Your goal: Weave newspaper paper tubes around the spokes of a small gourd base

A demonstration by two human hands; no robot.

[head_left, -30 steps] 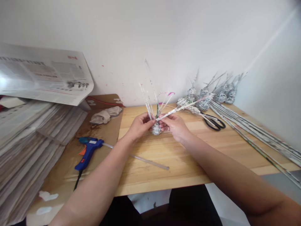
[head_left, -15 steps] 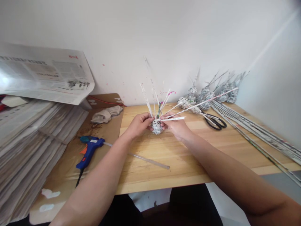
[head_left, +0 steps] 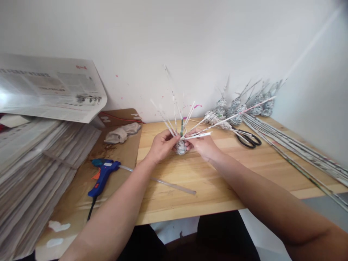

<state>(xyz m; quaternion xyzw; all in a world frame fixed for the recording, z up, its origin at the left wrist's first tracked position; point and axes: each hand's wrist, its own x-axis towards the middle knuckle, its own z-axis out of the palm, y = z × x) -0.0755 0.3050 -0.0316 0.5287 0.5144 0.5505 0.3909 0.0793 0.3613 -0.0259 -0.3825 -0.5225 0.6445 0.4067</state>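
Note:
A small round piece woven from newspaper strips (head_left: 181,147) sits on the wooden table between both hands, with several thin paper sticks fanning up and out of its top. My left hand (head_left: 162,145) is closed round its left side, the thumb at the rim by the stick bases. On the right side my right hand (head_left: 202,144) pinches the piece near its rim, its fingertips partly hidden by sticks. One long white and pink paper stick (head_left: 239,113) slants from the rim far to the right, above a shorter white one (head_left: 199,135).
A blue glue gun (head_left: 103,177) with a clear glue stick lies left on cardboard, near gloves (head_left: 122,132) and stacked newspapers (head_left: 35,174). At the right are black scissors (head_left: 248,139), woven paper pieces (head_left: 234,108) and long paper sticks (head_left: 296,148).
The sticks at the left of the woven piece lean further left. My left thumb has moved slightly right along the rim. The long right stick's far end is a little higher.

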